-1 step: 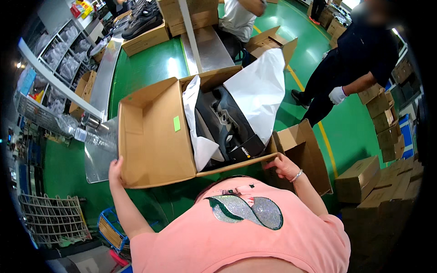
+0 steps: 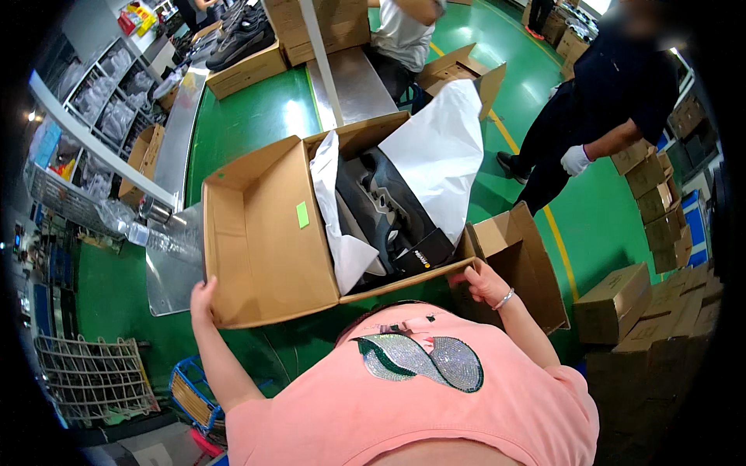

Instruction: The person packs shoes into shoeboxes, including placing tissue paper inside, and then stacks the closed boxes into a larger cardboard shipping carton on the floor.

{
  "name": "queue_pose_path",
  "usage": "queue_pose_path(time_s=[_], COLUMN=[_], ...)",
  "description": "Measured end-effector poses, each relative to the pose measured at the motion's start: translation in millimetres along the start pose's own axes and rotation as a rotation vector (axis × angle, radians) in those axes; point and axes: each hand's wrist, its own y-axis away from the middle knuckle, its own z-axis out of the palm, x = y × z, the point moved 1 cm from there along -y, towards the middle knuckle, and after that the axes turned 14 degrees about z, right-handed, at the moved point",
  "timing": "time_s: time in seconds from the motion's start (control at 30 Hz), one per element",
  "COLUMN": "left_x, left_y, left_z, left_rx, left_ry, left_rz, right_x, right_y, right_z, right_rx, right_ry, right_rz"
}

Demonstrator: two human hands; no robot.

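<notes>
An opened cardboard shoebox [image 2: 268, 233] is in front of me, its lid folded out to the left with a green sticker [image 2: 302, 215] inside. Inside the box lie grey and black shoes [image 2: 373, 194], with white wrapping paper [image 2: 435, 147] pulled up around them. A black card or tag [image 2: 423, 255] rests at their near end. My left hand [image 2: 203, 299] is closed on the lid's near left corner. At the box's near right corner, my right hand [image 2: 486, 286] grips the edge; a bracelet circles that wrist.
An open carton [image 2: 528, 264] stands just right of the box. A metal table [image 2: 175, 272] with a plastic bottle [image 2: 140, 233] is at left. A co-worker in dark clothes with a white glove [image 2: 576, 160] stands at right, near stacked cartons [image 2: 614, 303]. Another person sits ahead.
The box's near left lid corner and my left hand have shifted slightly toward me and to the right. My right hand keeps its hold with little movement.
</notes>
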Motion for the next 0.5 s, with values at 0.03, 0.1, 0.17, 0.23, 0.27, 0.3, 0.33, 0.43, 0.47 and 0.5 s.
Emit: queue_pose_path(time_s=[0.03, 0.1, 0.17, 0.23, 0.27, 0.3, 0.33, 0.43, 0.47, 0.5], left_x=[3.9, 41.7, 66.2, 72.1, 72.2, 74.1, 72.6, 51.6, 47.5, 45.0], left_y=[14.4, 54.2, 89.4, 112.7, 121.8, 131.7, 135.7, 149.2, 153.0, 156.0], left_z=[8.5, 25.3, 35.0, 51.0, 59.3, 75.4, 81.9, 94.0, 97.2, 100.3], left_rx=[-0.039, -0.133, -0.267, -0.329, -0.335, -0.265, -0.271, -0.223, -0.226, -0.230], left_ry=[-0.028, 0.051, 0.207, 0.312, 0.292, 0.271, 0.275, 0.340, 0.358, 0.375], left_rz=[-0.019, -0.161, -0.310, -0.325, -0.346, -0.266, -0.271, -0.246, -0.254, -0.262], right_x=[-0.6, -10.3, -12.8, -16.6, -20.8, -25.2, -27.1, -32.9, -30.9, -24.3], right_y=[-5.5, -10.1, -24.6, -35.5, -37.9, -39.9, -41.1, -29.1, -29.4, -32.8], right_z=[2.6, 3.6, -11.1, -26.4, -27.2, -24.8, -22.0, -6.8, -5.5, -2.2], right_rx=[0.070, 0.286, 0.423, 0.406, 0.418, 0.430, 0.443, 0.335, 0.269, 0.205], right_ry=[-0.027, -0.181, -0.302, -0.425, -0.373, -0.320, -0.271, -0.310, -0.275, -0.252], right_rz=[-0.039, -0.045, -0.095, -0.112, -0.113, -0.114, -0.115, -0.020, 0.041, 0.039])
